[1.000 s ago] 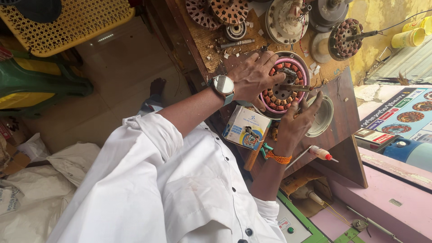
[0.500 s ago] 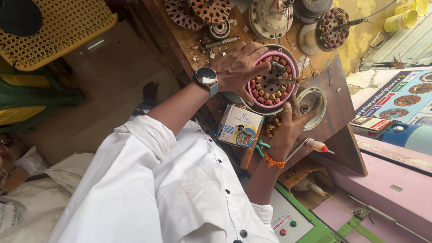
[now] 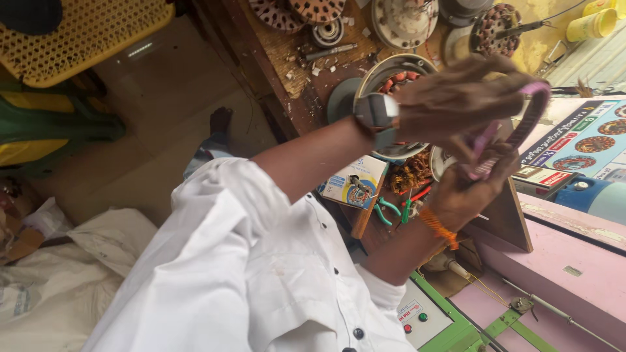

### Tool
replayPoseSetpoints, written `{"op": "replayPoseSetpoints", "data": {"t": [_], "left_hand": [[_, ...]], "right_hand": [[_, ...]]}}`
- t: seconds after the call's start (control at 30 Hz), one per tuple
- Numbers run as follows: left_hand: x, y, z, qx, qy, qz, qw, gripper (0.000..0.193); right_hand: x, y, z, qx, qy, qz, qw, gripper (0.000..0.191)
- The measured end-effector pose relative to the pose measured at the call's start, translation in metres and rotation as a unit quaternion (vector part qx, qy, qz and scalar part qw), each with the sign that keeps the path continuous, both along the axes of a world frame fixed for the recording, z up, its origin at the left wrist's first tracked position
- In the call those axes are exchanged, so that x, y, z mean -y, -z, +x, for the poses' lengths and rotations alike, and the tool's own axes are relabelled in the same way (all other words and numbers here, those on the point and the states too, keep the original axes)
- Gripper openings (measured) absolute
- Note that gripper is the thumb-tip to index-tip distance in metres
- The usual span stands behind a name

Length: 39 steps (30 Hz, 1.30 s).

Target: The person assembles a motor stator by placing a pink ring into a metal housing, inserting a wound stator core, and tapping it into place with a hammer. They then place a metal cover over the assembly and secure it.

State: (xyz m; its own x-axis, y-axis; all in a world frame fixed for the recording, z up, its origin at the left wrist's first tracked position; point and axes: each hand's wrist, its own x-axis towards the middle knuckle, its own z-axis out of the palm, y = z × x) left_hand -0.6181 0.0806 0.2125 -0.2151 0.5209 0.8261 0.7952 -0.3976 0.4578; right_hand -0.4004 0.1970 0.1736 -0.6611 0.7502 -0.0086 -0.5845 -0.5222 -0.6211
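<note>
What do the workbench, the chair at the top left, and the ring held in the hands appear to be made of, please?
The workbench looks like bare, worn wood: brown, with visible grain and a scuffed, littered surface. The chair appears to be yellow moulded plastic, judging by its even perforated lattice. The ring held between the left hand and right hand is too blurred to be sure; its pink edge suggests a tape or plastic wrapping.

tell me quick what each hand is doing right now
left hand: closed on the pink-rimmed ring.
right hand: closed on the same ring's lower edge.
</note>
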Motion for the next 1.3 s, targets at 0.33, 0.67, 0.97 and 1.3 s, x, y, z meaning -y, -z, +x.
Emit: {"op": "replayPoseSetpoints", "data": {"t": [0.33,0.67,0.97,1.3], "left_hand": [[0.053,0.104,-0.048,0.241,-0.188,-0.027,0.952,0.074],[0.184,0.169,-0.014,0.261,-0.244,-0.327,0.875,0.011],[0.192,0.198,0.013,0.188,-0.058,-0.551,0.811,0.017],[0.155,0.197,0.048,0.162,0.048,-0.531,0.83,0.015]], "right_hand": [[-0.086,-0.033,0.053,0.452,0.132,0.302,0.829,0.053],[-0.099,0.127,0.034,0.597,0.048,0.663,0.448,0.072],[-0.015,0.069,0.029,0.536,0.126,0.439,0.71,0.03],[0.142,0.086,0.095,0.594,0.032,0.336,0.73,0.02]]}}
